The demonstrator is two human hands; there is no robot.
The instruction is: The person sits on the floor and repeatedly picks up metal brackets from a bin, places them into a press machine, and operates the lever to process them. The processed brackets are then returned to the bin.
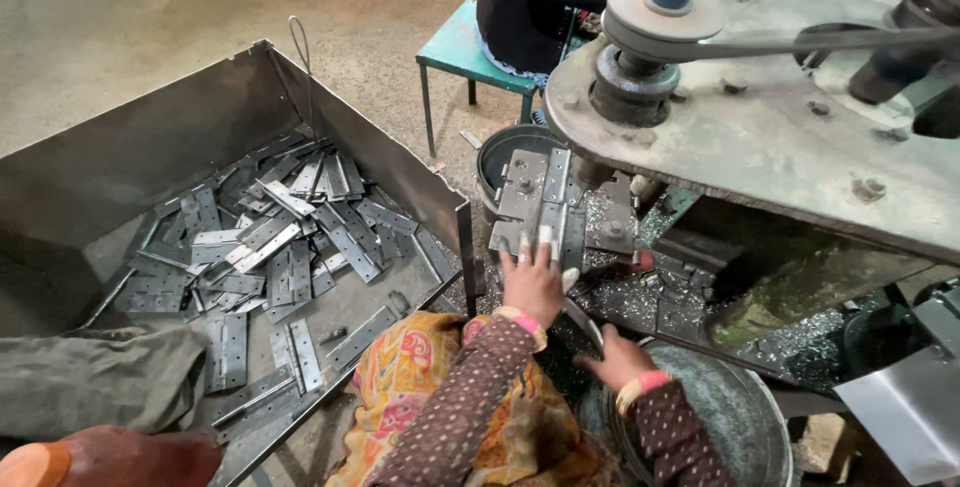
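1. The left hand point(533, 285) is lying flat with its fingers spread on a grey metal hinge plate point(545, 209), which is resting on the machine bed point(610, 237) under the big press point(760, 137). The hand is pressing down on the plate, not closing around it.
2. The right hand point(612, 359) is staying lower, just above the rim of a round metal tub point(735, 417). Its fingers are curling toward a thin dark metal strip point(582, 319), and it is seeming to pinch it, but I cannot tell for sure whether the grip is closed.
3. The hinge plate is looking stiff and flat, with punched holes and a rolled knuckle in the middle. I am judging it fairly light for one hand, but hard, with thin edges that may be sharp.
4. Its surface is looking smooth and perhaps oily, so it may be slipping. Taking it by the two long edges, away from the knuckle, is seeming safest.
5. Bright metal shavings point(640, 292) are lying around the bed.
6. To the left, a large steel bin point(120, 147) is holding many similar hinges point(290, 237) in a loose pile.
7. Another person point(530, 2) is sitting on a green stool point(460, 47) behind.
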